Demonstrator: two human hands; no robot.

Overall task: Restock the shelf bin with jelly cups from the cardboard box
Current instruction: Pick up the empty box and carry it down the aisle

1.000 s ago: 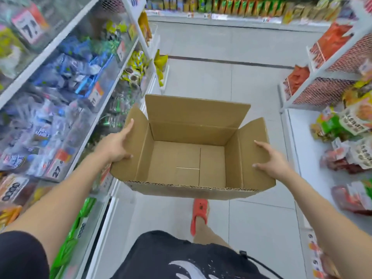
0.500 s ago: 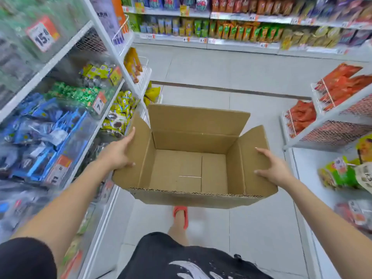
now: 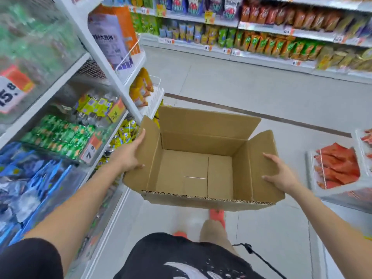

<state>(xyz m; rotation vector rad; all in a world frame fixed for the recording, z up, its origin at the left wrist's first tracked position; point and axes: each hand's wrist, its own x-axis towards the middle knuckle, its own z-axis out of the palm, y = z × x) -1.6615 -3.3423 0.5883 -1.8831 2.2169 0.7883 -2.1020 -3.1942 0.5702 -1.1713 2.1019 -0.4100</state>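
I carry a brown cardboard box in front of my waist with its flaps standing up. Its inside is bare; no jelly cups show in it. My left hand presses flat against the outside of the left flap, fingers straight. My right hand presses against the right flap in the same way, fingers spread. Clear shelf bins with green, yellow and blue packets line the left side. I cannot tell which bin holds jelly cups.
White shelving runs close along my left. A low rack with red packets stands at the right. A long snack shelf crosses the far end of the tiled floor. My orange shoe shows under the box.
I have walked forward along the aisle and the view has lifted, so the left bins slid back and the far shelf came closer. Both hands stay on the box flaps.
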